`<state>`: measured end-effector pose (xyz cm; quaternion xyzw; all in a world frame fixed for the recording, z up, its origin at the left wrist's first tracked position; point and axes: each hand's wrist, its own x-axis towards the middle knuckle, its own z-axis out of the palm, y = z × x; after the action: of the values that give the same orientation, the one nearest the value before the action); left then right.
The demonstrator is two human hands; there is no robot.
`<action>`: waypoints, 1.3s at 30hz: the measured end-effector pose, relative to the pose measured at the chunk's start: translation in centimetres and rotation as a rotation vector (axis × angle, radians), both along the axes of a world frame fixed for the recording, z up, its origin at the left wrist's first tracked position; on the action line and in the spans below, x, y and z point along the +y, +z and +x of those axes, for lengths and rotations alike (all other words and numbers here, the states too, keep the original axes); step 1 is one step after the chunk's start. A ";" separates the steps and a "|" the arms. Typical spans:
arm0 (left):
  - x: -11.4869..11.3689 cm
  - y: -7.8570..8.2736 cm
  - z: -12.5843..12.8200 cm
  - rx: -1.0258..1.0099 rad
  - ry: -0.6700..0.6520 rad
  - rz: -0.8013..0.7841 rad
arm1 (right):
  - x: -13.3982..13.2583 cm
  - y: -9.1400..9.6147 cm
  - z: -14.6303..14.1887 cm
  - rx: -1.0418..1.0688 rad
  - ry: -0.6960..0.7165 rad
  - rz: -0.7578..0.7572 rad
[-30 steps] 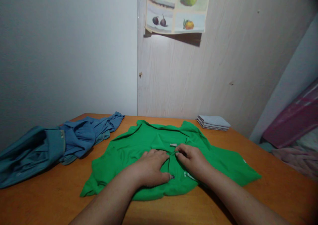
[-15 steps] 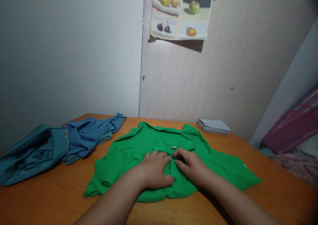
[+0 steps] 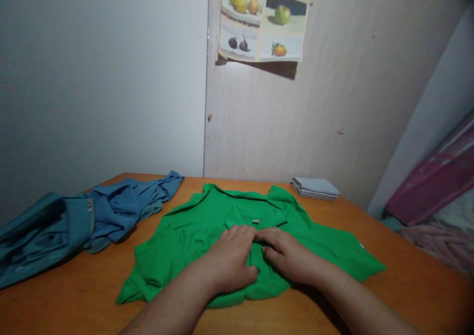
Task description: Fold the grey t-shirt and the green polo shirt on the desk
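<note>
A green polo shirt (image 3: pixel 185 236) lies spread front-up on the orange wooden table (image 3: pixel 74 295), collar toward the wall. Both my hands rest on its button placket just below the collar. My left hand (image 3: pixel 231 257) lies over the left side of the placket, fingers together and bent onto the cloth, thumb beside a small dark button (image 3: pixel 257 270). My right hand (image 3: pixel 286 254) is curled on the right side, fingertips and thumb pinching the placket edge. The two hands' fingertips meet over the placket.
A crumpled blue garment (image 3: pixel 74 216) lies on the table's left part. A small folded grey cloth stack (image 3: pixel 315 187) sits at the back right by the wall. A fruit poster (image 3: pixel 261 24) hangs above. Pink bedding (image 3: pixel 437 187) lies right of the table.
My hands have drawn closer together along the placket, so their fingertips now meet. The view has shifted slightly; the shirt and other cloths lie as before.
</note>
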<state>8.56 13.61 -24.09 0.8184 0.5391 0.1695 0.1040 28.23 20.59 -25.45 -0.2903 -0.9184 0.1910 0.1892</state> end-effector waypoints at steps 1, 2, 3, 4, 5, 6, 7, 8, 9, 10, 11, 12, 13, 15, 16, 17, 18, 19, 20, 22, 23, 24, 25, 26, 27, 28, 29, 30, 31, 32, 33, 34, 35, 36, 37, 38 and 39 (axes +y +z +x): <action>0.0 -0.1 0.0 -0.010 -0.004 0.000 | 0.1 0.0 0.2 0.031 0.001 -0.027; 0.1 -0.2 0.0 -0.014 -0.003 -0.008 | 0.2 -0.1 0.4 0.061 0.001 -0.053; 0.1 -0.2 0.0 -0.011 0.005 -0.021 | 0.3 -0.2 0.5 0.091 -0.002 -0.079; 0.1 -0.3 0.0 -0.001 0.014 -0.038 | 0.4 -0.3 0.6 0.122 -0.008 -0.106; 0.1 -0.3 0.0 0.014 0.022 -0.054 | 0.6 -0.4 0.6 0.156 -0.016 -0.134; 0.1 -0.2 0.0 0.030 0.026 -0.066 | 0.7 -0.5 0.6 0.192 -0.026 -0.160; 0.1 -0.2 0.0 0.047 0.023 -0.074 | 0.9 -0.6 0.6 0.231 -0.041 -0.176; 0.0 -0.1 0.0 0.061 0.016 -0.078 | 1.2 -0.7 0.6 0.270 -0.069 -0.177; 0.0 -0.1 -0.1 0.072 0.010 -0.080 | 1.5 -0.7 0.6 0.305 -0.111 -0.158; -0.1 0.0 -0.1 0.080 0.005 -0.082 | 1.8 -0.7 0.7 0.340 -0.169 -0.117; -0.1 0.0 0.0 0.087 0.000 -0.085 | 2.1 -0.7 0.8 0.373 -0.239 -0.056; -0.2 0.0 0.0 0.091 -0.002 -0.088 | 2.5 -0.6 1.0 0.400 -0.311 0.016; -0.2 0.0 0.0 0.095 -0.003 -0.091 | 2.8 -0.6 1.3 0.416 -0.371 0.089; -0.2 0.1 0.0 0.101 -0.003 -0.098 | 3.2 -0.6 1.8 0.405 -0.437 0.201; -0.2 0.1 0.0 0.105 -0.004 -0.103 | 3.4 -0.7 2.1 0.378 -0.443 0.229; -0.1 0.1 0.0 0.109 -0.004 -0.109 | 3.5 -0.8 2.2 0.341 -0.439 0.235; -0.1 0.1 0.0 0.112 -0.004 -0.115 | 3.6 -0.9 2.4 0.304 -0.432 0.224; -0.1 0.1 0.0 0.115 -0.005 -0.119 | 3.7 -1.1 2.4 0.269 -0.425 0.200; 0.0 0.1 0.1 0.119 -0.005 -0.121 | 3.7 -1.2 2.5 0.239 -0.419 0.173; 0.0 0.2 0.2 0.126 -0.005 -0.120 | 3.8 -1.3 2.4 0.210 -0.413 0.140; 0.0 0.3 0.2 0.131 -0.004 -0.121 | 3.9 -1.3 2.3 0.219 -0.414 0.140; 0.0 0.3 0.2 0.135 -0.003 -0.123 | 3.9 -1.2 2.3 0.243 -0.421 0.144; -0.1 0.3 0.3 0.140 -0.003 -0.126 | 3.9 -1.1 2.2 0.274 -0.433 0.148; -0.1 0.4 0.3 0.143 -0.002 -0.130 | 4.0 -1.1 2.2 0.302 -0.452 0.146; -0.1 0.4 0.4 0.147 0.000 -0.134 | 4.0 -1.0 2.2 0.317 -0.472 0.136; -0.2 0.4 0.4 0.149 0.001 -0.135 | 4.0 -1.0 2.2 0.319 -0.489 0.118; -0.2 0.4 0.4 0.150 0.003 -0.135 | 4.0 -0.9 2.2 0.308 -0.501 0.095; -0.2 0.5 0.4 0.151 0.004 -0.135 | 3.9 -0.9 2.3 0.290 -0.506 0.071; -0.2 0.5 0.4 0.152 0.005 -0.134 | 3.9 -0.9 2.3 0.271 -0.505 0.048; -0.2 0.5 0.4 0.154 0.005 -0.132 | 3.8 -0.8 2.3 0.256 -0.502 0.032; -0.2 0.5 0.5 0.157 0.003 -0.129 | 3.8 -0.8 2.3 0.240 -0.493 0.031; -0.1 0.4 0.5 0.160 0.002 -0.126 | 3.7 -0.7 2.3 0.218 -0.479 0.047; -0.1 0.4 0.5 0.164 0.002 -0.125 | 3.6 -0.6 2.3 0.189 -0.462 0.075; -0.1 0.4 0.5 0.166 0.003 -0.125 | 3.4 -0.6 2.2 0.153 -0.445 0.109; -0.1 0.4 0.6 0.168 0.004 -0.126 | 3.3 -0.6 2.1 0.112 -0.432 0.140; 0.0 0.3 0.6 0.169 0.005 -0.127 | 3.1 -0.6 1.9 0.072 -0.427 0.165; 0.0 0.3 0.6 0.170 0.005 -0.127 | 3.0 -0.6 1.8 0.039 -0.430 0.180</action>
<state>9.14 13.57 -23.79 0.8201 0.5579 0.0652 0.1093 29.98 23.59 -26.02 -0.4575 -0.8450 0.0692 0.2682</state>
